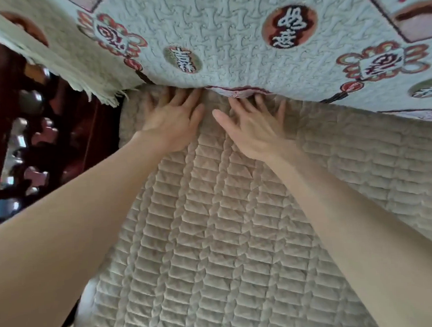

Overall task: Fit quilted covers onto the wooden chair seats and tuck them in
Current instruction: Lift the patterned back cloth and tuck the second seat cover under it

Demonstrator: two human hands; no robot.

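Observation:
A beige quilted seat cover [213,233] lies flat over the seat and fills the lower middle of the view. Above it hangs a pale patterned back cover [218,45] with red medallions and a fringed edge. My left hand [175,120] and my right hand [253,124] lie side by side, fingers straight, pressing the far edge of the seat cover where it meets the back cover. The fingertips of both hands reach under the lower edge of the back cover and are partly hidden there.
Dark carved wooden armrest fretwork [26,148] stands at the left, close to my left forearm. The fringe [98,92] of the back cover hangs over the left corner. A white layer [86,305] shows under the seat cover's near left edge.

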